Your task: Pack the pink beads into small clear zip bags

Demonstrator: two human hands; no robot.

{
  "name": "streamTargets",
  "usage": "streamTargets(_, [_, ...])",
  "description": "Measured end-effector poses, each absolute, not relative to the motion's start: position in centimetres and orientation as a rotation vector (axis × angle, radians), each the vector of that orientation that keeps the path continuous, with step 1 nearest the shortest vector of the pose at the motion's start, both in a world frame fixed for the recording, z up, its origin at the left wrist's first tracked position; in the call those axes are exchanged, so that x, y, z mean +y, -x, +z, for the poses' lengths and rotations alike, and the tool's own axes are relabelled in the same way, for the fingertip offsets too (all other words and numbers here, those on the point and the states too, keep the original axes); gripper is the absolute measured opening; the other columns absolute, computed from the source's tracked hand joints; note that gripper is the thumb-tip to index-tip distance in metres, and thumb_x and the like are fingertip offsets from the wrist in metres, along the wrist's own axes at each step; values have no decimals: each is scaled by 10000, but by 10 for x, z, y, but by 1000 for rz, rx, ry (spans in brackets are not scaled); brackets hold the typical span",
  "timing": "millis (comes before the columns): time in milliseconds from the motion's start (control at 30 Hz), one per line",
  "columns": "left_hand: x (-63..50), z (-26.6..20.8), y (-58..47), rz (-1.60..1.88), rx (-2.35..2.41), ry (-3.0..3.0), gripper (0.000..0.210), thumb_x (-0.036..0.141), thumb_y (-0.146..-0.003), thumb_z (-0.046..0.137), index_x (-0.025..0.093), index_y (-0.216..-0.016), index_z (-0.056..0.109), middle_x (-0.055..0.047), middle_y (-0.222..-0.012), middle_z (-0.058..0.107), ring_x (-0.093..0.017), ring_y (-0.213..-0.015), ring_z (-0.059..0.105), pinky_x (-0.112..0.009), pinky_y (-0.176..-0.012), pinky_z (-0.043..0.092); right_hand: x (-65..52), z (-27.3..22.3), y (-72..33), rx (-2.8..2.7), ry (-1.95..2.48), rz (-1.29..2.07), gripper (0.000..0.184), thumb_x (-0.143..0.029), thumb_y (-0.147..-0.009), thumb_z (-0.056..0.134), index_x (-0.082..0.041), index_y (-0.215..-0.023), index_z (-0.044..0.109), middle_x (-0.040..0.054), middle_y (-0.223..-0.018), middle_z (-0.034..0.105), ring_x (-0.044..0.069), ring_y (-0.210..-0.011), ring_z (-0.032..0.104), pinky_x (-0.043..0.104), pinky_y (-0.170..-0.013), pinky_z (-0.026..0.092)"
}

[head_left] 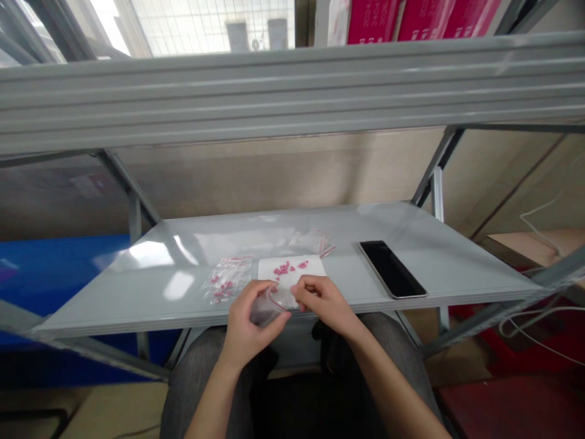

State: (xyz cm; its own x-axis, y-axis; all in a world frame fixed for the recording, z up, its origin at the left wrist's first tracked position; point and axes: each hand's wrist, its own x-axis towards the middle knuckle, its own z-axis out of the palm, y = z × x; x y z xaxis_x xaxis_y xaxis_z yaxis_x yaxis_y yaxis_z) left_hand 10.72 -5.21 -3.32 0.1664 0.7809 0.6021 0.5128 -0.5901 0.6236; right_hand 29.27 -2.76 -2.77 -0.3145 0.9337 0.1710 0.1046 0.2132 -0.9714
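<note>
My left hand (247,329) holds a small clear zip bag (264,310) with a red line along its mouth. The bag's mouth is spread and faces right. Just right of it is my right hand (325,302), its thumb and fingers pinched together; whatever they hold is too small or hidden to make out. Beyond both hands, small pink pieces (284,268) are scattered on a white sheet (269,265). Left of the sheet lies another clear zip bag (223,280) with several pink pieces inside.
Flat clear bags (313,241) lie behind the white sheet. A black-screened phone (393,269) rests on the right of the grey shelf (183,244). Overhead runs a thick grey shelf edge (292,91), with pink boxes (420,21) above it. Metal struts flank both sides.
</note>
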Motion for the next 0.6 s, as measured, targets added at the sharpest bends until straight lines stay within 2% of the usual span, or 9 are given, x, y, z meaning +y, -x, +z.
streamTargets(100, [-49,-41,-103,1450,1266,-2035,282,281,-765,686,198,-1025,616,-66,-979,668,-215,-880,634,-327,-796,508,-8,-25,-300,-1637,1087,965,218,-299,-838,578,-182,-655,578,-10,-580,565,131,-554,507,256,-563,383])
streamTargets(167, [-47,-46,-102,1498,1252,-1943,270,283,-776,682,197,-1026,624,-67,-986,666,-218,-909,633,-328,-819,506,9,-23,-301,-1766,1109,730,58,-202,-811,623,-175,-767,650,11,-681,624,155,-652,554,277,-643,417])
streamTargets(200, [-47,-49,-102,1517,1241,-1903,271,283,-778,683,196,-1028,627,-68,-995,666,-221,-931,633,-331,-837,505,17,-23,-299,-1880,1067,630,37,-160,-801,641,-174,-808,675,26,-745,642,169,-726,571,293,-702,429])
streamTargets(333, [-48,-55,-105,1486,1200,-1805,316,275,-769,695,196,-1067,625,-85,-1062,672,-243,-1019,635,-358,-914,492,41,-26,-286,-2272,818,454,117,-80,-811,665,-177,-833,728,62,-892,617,200,-921,550,323,-832,432])
streamTargets(600, [-52,-55,-110,1411,1220,-1687,363,272,-744,715,203,-1088,624,-77,-1073,687,-253,-1040,638,-351,-909,487,50,-43,-274,-2380,850,373,138,-48,-814,668,-159,-792,748,74,-908,596,197,-909,542,324,-801,456])
